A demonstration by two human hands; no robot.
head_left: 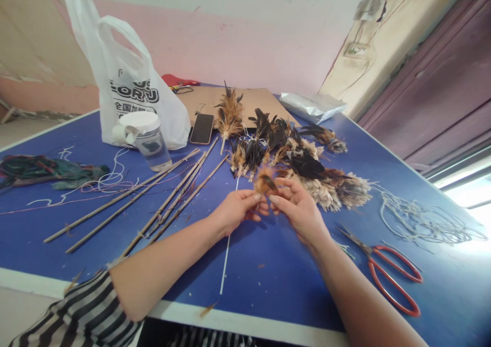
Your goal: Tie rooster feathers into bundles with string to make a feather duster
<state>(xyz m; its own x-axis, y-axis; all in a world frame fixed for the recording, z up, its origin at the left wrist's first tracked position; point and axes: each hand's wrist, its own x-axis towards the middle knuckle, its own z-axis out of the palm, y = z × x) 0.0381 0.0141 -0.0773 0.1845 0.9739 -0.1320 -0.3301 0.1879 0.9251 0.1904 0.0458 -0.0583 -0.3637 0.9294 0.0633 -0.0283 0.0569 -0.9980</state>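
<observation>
A small tuft of brown and black feathers (264, 181) is held up between my two hands over the blue table (264, 280); it is slightly blurred. My left hand (242, 208) pinches its lower left side with thumb and fingertips. On the right side, my right hand (295, 206) grips it between thumb and fingers. Just behind my hands lies a pile of black, brown and cream feather bunches (307, 165). One brown feather bunch on a stick (230, 114) rests at the pile's left, partly over a cardboard sheet (261, 101).
Thin sticks (153, 198) lie to the left. Behind them are a white plastic bag (134, 86), a lidded cup (153, 145) and a phone (202, 129). Red-handled scissors (395, 265) and tangled pale string (418, 216) lie right. A silver packet (312, 106) is at the back.
</observation>
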